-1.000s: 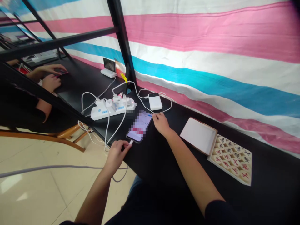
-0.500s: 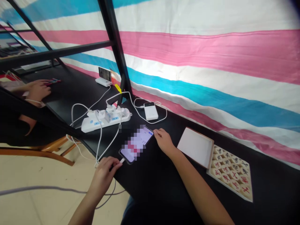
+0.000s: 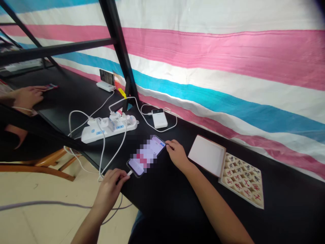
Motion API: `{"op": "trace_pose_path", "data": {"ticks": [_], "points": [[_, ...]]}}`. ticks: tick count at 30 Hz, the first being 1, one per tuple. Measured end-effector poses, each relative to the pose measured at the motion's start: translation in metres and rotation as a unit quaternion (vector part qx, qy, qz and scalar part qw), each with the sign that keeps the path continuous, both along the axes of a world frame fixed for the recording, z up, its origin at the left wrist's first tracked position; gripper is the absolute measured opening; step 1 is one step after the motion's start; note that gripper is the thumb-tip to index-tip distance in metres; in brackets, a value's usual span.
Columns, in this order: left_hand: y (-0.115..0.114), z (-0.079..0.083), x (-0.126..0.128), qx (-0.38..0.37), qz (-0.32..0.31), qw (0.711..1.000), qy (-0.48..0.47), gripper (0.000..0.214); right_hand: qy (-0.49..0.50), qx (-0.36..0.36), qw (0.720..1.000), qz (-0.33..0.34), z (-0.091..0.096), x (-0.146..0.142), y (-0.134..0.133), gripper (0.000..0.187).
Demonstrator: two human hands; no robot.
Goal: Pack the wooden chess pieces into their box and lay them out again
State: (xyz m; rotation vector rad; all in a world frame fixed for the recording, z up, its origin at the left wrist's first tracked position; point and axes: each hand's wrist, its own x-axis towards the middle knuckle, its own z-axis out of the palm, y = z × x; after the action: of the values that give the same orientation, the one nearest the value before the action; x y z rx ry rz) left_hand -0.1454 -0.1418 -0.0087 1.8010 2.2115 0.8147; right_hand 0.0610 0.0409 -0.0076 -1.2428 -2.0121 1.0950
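Note:
A smartphone (image 3: 146, 156) lies on the black table with its screen lit and pixelated. My left hand (image 3: 109, 187) is shut on a white charging cable's plug (image 3: 130, 173), which sits at the phone's lower end. My right hand (image 3: 177, 156) has its fingertips against the phone's far corner. Behind the phone stands a white power strip (image 3: 109, 128) with several plugs and white cables. A white power bank (image 3: 159, 118) lies beyond it, wired to the strip.
A second white power bank (image 3: 105, 86) stands at the back with a phone (image 3: 106, 77) propped on it. To the right are a white box lid (image 3: 207, 156) and a tray of xiangqi pieces (image 3: 241, 181). A black metal post (image 3: 118, 44) rises by the striped cloth. A co-worker's hand (image 3: 27, 97) is at far left.
My view has turned, so the table and everything on it slide left and slightly up in the picture. Both hands stay at the phone, and the plug stays at its end.

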Motion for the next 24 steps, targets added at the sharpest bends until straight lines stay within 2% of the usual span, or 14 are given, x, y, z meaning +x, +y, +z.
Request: {"op": "trace_pose_path", "data": {"ticks": [5,9,13,15,17,19,22,24], "points": [[0.002,-0.005,-0.003,-0.050,-0.002,0.999,0.000,0.031,0.063,-0.052,0.996,-0.031,-0.009,-0.001,0.000,0.027],[0.011,-0.005,-0.002,-0.071,-0.020,0.997,0.004,0.034,0.171,-0.158,0.969,-0.081,-0.013,-0.002,-0.001,0.025],[0.020,0.003,-0.002,-0.103,-0.055,0.993,-0.020,0.030,0.209,-0.221,0.944,-0.125,-0.011,-0.001,-0.005,0.022],[0.021,0.010,0.001,-0.127,-0.045,0.989,-0.055,0.030,0.223,-0.258,0.931,-0.133,-0.007,-0.001,-0.010,0.016],[0.021,0.017,0.009,-0.153,-0.021,0.981,-0.117,0.032,0.236,-0.301,0.916,-0.123,-0.002,-0.003,-0.016,0.023],[0.021,0.022,0.019,-0.171,-0.004,0.964,-0.203,0.036,0.261,-0.381,0.883,-0.088,0.004,-0.008,-0.024,0.041],[0.022,0.027,0.037,-0.176,0.017,0.921,-0.347,0.040,0.329,-0.509,0.794,-0.049,0.010,-0.020,-0.035,0.057],[0.024,0.029,0.047,-0.170,0.014,0.892,-0.419,0.039,0.383,-0.547,0.742,-0.053,0.010,-0.030,-0.040,0.059]]}}
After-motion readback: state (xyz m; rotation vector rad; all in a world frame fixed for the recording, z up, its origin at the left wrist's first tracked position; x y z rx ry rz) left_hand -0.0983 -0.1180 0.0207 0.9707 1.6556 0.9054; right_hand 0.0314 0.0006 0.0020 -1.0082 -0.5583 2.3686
